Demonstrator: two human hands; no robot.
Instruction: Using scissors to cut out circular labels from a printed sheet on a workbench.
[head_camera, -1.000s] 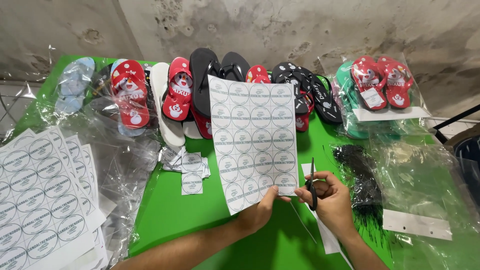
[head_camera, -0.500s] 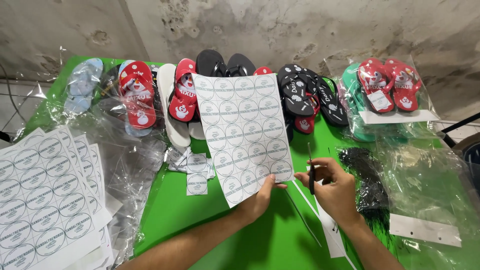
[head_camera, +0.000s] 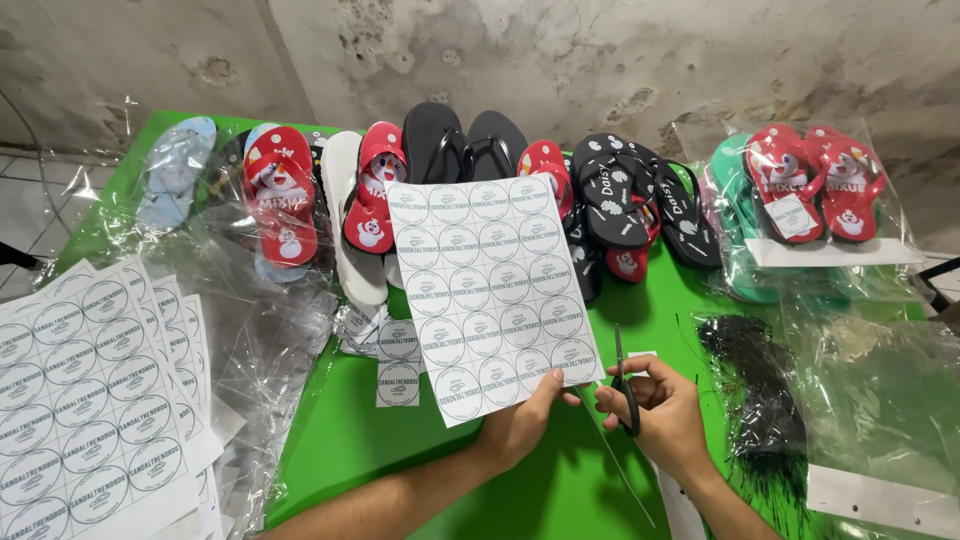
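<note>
While the left hand (head_camera: 520, 425) pinches the label sheet (head_camera: 490, 290) at its lower right corner, the right hand (head_camera: 665, 415) grips scissors (head_camera: 624, 385), blades pointing up just beside that edge. Its long axis rises away from both hands, tilted slightly left. Beyond it, sandals (head_camera: 450, 170) line the green table (head_camera: 340, 440); more sheets (head_camera: 90, 390) lie far left.

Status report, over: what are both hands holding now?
Left hand pinches label sheet at its bottom edge, sheet held up. Right hand grips scissors beside the sheet's right edge. Nothing between blades and sheet.
</note>
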